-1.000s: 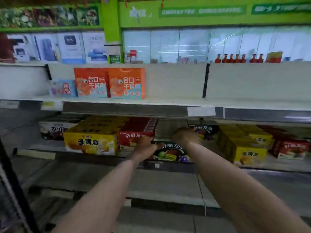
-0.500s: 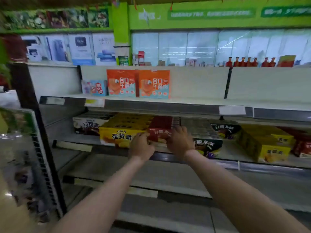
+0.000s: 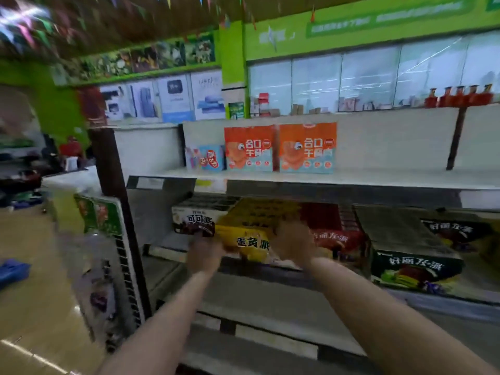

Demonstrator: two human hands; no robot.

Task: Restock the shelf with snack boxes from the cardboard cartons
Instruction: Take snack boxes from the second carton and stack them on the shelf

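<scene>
Head view: the yellow snack box (image 3: 250,240) is sitting at the front edge of the middle shelf (image 3: 338,190), between the left hand (image 3: 205,253) and the right hand (image 3: 293,243); blur is hiding whether either hand is gripping it.

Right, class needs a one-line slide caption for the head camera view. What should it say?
Both hands, left hand and right hand, reach the yellow snack box on the middle shelf between brown and red boxes.

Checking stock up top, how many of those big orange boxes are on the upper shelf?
2: the left orange box and the right orange box stand touching, beside a small blue box.
</scene>
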